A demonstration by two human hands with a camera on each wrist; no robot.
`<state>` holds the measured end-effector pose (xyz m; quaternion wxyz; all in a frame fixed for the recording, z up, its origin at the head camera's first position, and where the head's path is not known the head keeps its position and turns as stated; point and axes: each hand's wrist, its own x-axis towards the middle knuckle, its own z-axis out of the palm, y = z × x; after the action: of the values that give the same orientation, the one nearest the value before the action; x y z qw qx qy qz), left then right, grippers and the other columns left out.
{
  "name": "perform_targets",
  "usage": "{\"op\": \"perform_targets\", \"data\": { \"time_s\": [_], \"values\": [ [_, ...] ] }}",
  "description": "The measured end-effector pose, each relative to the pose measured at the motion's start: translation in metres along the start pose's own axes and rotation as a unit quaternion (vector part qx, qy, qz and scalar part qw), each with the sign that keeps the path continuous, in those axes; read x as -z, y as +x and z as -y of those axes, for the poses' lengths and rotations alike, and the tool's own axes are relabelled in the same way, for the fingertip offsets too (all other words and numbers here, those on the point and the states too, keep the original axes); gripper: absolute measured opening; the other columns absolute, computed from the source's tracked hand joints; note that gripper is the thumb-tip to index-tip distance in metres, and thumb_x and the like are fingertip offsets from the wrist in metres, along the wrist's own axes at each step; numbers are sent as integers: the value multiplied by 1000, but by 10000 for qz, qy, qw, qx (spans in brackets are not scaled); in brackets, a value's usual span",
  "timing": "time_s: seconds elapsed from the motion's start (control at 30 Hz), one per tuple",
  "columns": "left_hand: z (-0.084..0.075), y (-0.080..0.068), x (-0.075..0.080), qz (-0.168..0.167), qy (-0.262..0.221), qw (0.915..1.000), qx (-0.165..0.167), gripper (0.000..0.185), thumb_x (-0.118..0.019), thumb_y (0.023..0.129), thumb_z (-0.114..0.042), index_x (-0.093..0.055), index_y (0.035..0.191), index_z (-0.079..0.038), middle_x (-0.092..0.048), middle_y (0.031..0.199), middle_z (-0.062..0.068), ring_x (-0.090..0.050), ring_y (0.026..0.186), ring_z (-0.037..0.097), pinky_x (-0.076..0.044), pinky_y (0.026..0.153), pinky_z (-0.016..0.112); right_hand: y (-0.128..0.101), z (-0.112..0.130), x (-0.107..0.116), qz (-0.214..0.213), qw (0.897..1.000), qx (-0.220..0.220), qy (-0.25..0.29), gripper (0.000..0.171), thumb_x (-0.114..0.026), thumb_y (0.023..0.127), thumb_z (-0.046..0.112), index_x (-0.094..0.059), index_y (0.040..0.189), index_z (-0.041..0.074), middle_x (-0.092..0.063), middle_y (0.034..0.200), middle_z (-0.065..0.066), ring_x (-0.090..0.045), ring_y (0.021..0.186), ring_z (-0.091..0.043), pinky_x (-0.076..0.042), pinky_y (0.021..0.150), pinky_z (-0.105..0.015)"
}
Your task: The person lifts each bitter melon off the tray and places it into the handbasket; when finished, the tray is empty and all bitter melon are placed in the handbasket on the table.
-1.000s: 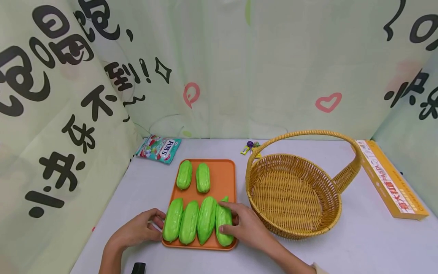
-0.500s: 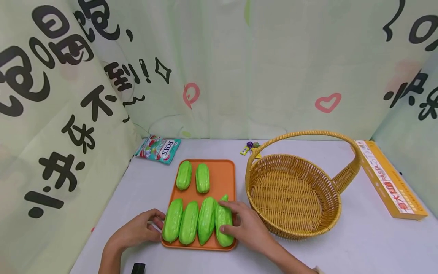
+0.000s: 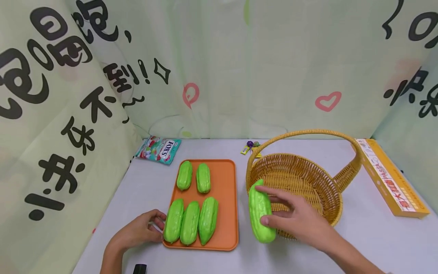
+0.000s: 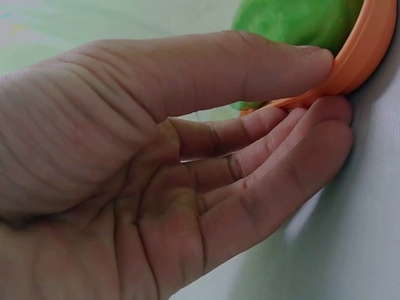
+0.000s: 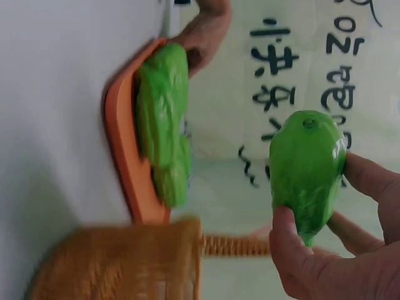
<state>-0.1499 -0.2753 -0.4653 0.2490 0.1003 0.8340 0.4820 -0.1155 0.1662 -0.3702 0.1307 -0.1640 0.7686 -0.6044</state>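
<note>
head view: with right hand (image 3: 301,220) gripping gourd (image 3: 261,210) beside basket (image 3: 333,213) rim, lift clear over wicker, keep left hand (image 3: 138,231) pinching tray (image 3: 224,179) edge on desk (image 3: 376,243).

The head view looks forward and down over the whole bench (image 3: 376,243) from above. The left wrist view sits very close at the orange tray's (image 4: 369,47) near rim, while the right wrist view, turned sideways, faces the tray (image 5: 122,162) and wicker basket (image 5: 125,262); all three share the tray (image 3: 226,182).
</note>
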Motion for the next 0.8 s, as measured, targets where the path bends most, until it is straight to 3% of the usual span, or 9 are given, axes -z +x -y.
{"op": "perform_targets", "data": {
  "time_s": [0.2,0.33,0.57,0.8],
  "values": [
    [0,1,0,-33,119,9999,-42,49,-79,77,-4,-56,120,2,-61,96,8,-62,83,25,-49,74,34,14,-12,51,-549,9875,-165,-1469,61,-78,84,38,-54,140,32,-54,138,-1,-55,120,-27,-51,86,-38],
    [2,0,0,-21,79,10000,-42,49,-79,77,-4,-56,119,3,-61,96,7,-62,83,25,-50,73,34,34,-33,66,-569,9795,-306,-1908,63,-75,86,42,-53,143,26,-55,138,-6,-54,121,-31,-49,88,-46],
    [5,-1,-1,9,-37,9999,-124,49,-79,76,-2,-56,120,3,-61,96,8,-62,82,25,-49,73,32,65,-66,68,-210,9894,-548,-1331,66,-77,87,30,-49,145,12,-52,137,-20,-54,122,-39,-52,86,-39],
    [3,-1,0,21,-65,9999,-123,49,-78,77,-2,-55,120,3,-61,96,9,-62,82,25,-50,73,31,83,-78,66,-45,9950,-789,-616,67,-75,89,18,-44,147,4,-43,141,-32,-58,115,-39,-54,82,-37]
  ]
}}
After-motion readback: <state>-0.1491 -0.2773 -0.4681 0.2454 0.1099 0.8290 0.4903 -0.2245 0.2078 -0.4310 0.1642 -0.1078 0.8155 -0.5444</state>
